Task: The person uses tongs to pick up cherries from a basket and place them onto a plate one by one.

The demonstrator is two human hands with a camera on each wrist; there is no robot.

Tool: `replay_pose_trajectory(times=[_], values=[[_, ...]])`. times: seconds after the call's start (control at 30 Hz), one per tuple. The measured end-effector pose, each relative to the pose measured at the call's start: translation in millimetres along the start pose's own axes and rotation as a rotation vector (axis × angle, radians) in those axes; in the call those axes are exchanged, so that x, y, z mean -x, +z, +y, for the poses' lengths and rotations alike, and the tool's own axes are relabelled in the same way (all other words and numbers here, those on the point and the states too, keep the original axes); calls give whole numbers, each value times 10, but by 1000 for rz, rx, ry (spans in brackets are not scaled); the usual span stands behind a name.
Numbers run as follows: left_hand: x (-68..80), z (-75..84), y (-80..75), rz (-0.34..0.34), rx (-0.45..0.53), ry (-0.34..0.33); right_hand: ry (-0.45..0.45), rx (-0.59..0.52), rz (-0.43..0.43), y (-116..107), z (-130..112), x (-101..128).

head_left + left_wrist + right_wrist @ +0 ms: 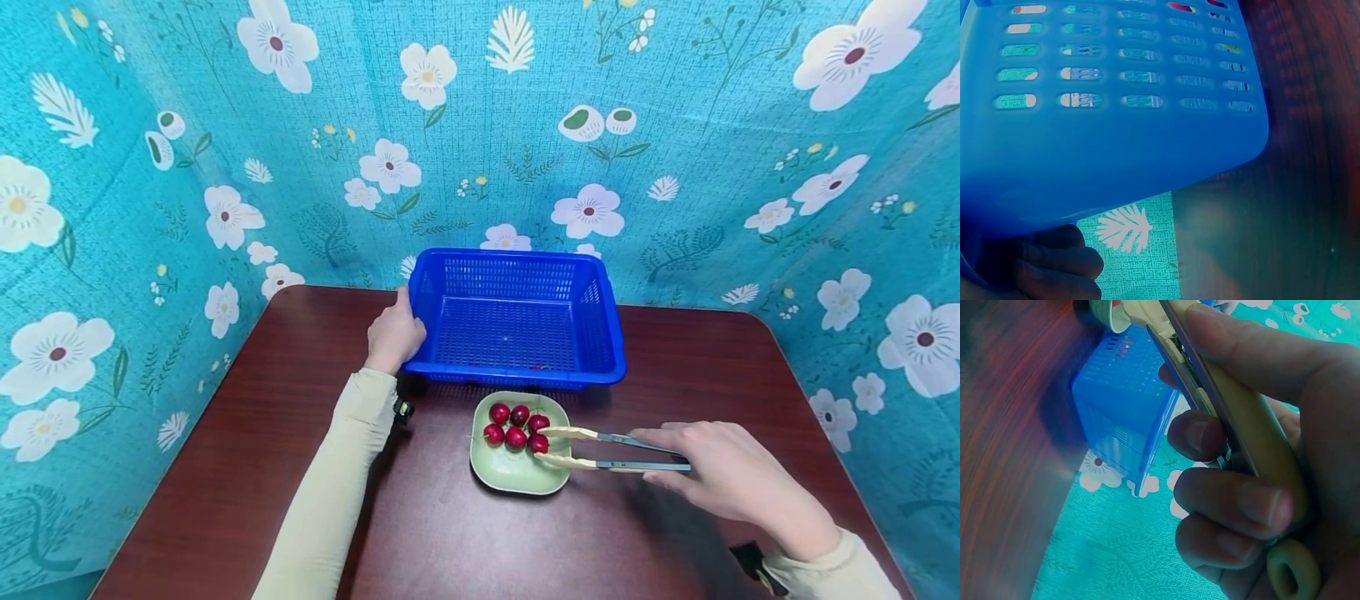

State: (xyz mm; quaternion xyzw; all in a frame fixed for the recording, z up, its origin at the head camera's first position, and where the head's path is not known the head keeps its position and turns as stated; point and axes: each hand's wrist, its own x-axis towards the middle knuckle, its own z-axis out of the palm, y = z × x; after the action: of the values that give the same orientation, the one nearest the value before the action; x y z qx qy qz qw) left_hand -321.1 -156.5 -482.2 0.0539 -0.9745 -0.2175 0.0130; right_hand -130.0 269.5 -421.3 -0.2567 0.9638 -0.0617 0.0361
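Left hand: the left hand (393, 333) rests against the left wall of the blue basket (517, 321), fingers curled round its rim; in the left wrist view the fingertips (1060, 262) show under the basket's edge.
Right hand: the right hand (723, 471) grips the handles of the tongs (600, 450), thumb on one arm and fingers (1222, 494) wrapped over the other.
Tongs: cream tips, grey arms, lying nearly level over the desk; the two tips reach onto the plate and stand either side of the nearest cherry (537, 442), touching or just beside it, I cannot tell which.
Cherries: six red ones, clustered on the far half of the green plate (517, 475).
Plate: near the middle of the desk (247, 450), just in front of the basket.
Basket: at the desk's far edge, centred, upright, against the flowered teal cloth (112, 167).
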Motion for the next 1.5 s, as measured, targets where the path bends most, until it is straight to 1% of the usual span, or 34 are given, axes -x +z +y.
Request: replay_pose_trajectory(times=[0.2, 0.5, 0.8, 1.07, 1.27, 1.5], values=[[-5, -3, 4, -12, -9, -7, 15, -11, -14, 24, -3, -6], [-9, 0, -1, -7, -9, -5, 13, -10, 13, 19, 3, -9], [-4, 2, 2, -3, -5, -1, 12, -41, 24, -6, 34, 35], [-1, 0, 4, -12, -3, -9, 22, -64, 14, -61, 69, 80], [4, 15, -11, -12, -4, -9, 27, -96, 49, -168, 78, 96], [21, 28, -22, -19, 2, -15, 29, -88, 103, -270, 77, 51]])
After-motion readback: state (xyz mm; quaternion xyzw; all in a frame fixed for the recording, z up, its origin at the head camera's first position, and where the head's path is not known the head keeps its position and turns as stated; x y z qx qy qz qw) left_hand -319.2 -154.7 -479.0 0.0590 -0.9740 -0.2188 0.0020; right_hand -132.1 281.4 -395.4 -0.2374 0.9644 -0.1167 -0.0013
